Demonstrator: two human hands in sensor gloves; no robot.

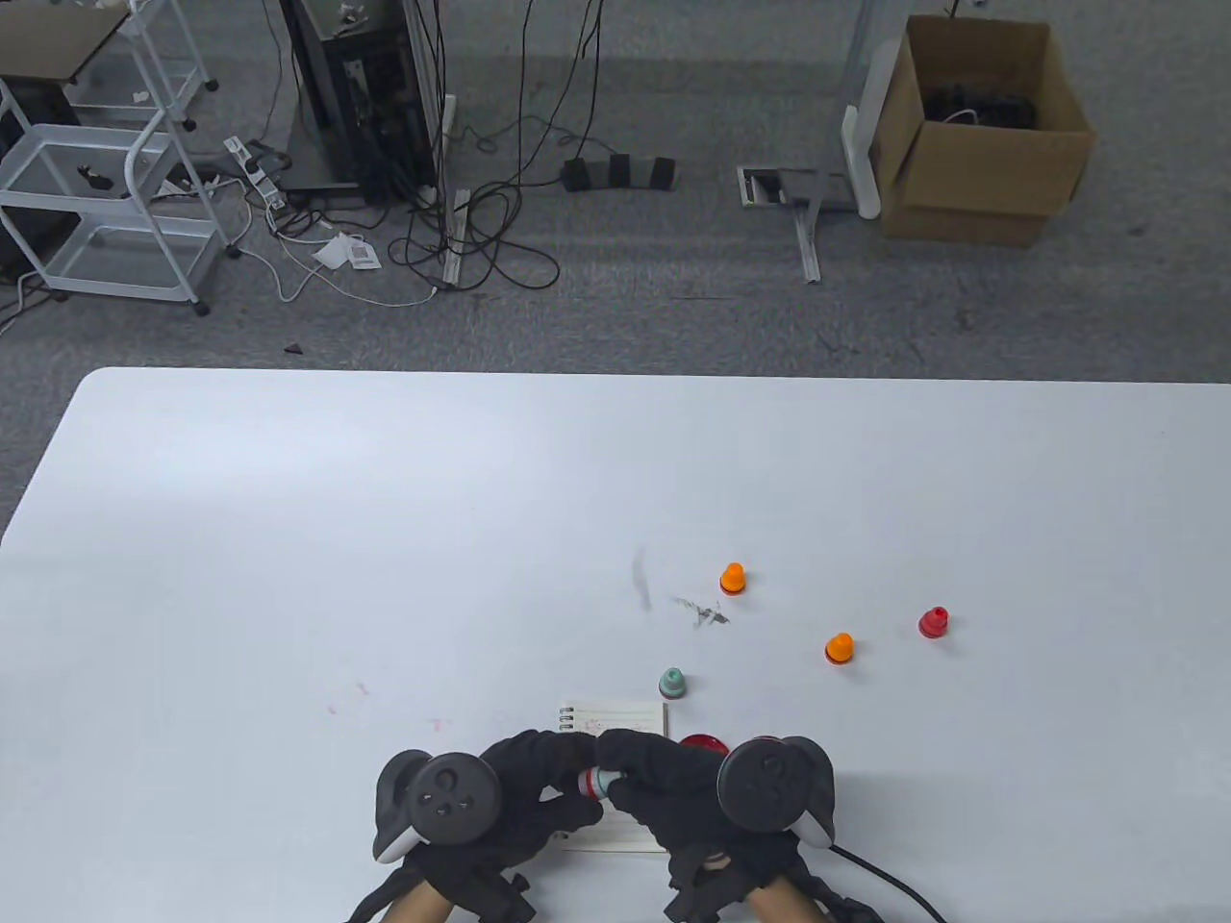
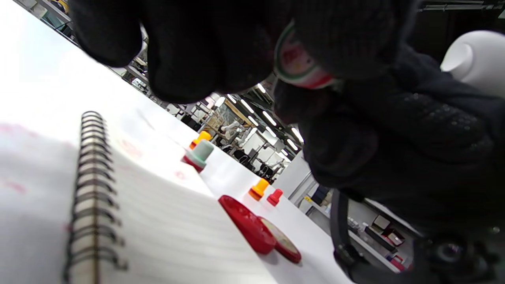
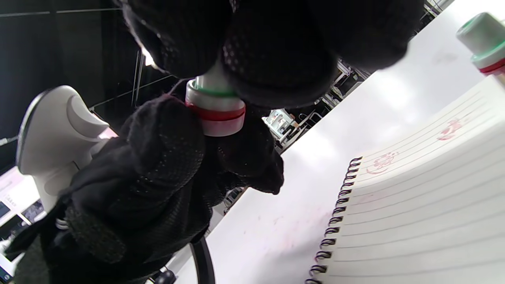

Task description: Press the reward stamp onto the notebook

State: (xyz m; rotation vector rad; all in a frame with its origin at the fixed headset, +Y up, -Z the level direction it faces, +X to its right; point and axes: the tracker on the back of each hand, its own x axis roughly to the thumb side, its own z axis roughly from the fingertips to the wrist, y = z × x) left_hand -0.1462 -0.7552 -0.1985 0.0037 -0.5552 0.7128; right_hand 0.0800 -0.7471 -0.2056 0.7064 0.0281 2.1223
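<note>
A small stamp (image 1: pixel 593 781) with a white body, a red band and a green ring lies sideways between my two hands, just above the open spiral notebook (image 1: pixel 625 716). My right hand (image 1: pixel 623 769) grips its upper end; in the right wrist view those fingers (image 3: pixel 276 59) wrap the stamp (image 3: pixel 215 110) from above. My left hand (image 1: pixel 565 774) pinches the lower end, its fingers (image 3: pixel 165 134) against the white base. The left wrist view shows the stamp's red printed face (image 2: pixel 296 65) over the lined notebook (image 2: pixel 158 221). The page (image 3: pixel 414 221) carries faint red prints.
A green-topped stamp (image 1: pixel 672 683) stands just beyond the notebook. Two orange stamps (image 1: pixel 733 578) (image 1: pixel 840 648) and a red one (image 1: pixel 934 623) stand further right. A red ink pad (image 1: pixel 700 742) lies open at the notebook's right edge. A cable (image 1: pixel 894 880) trails from my right hand.
</note>
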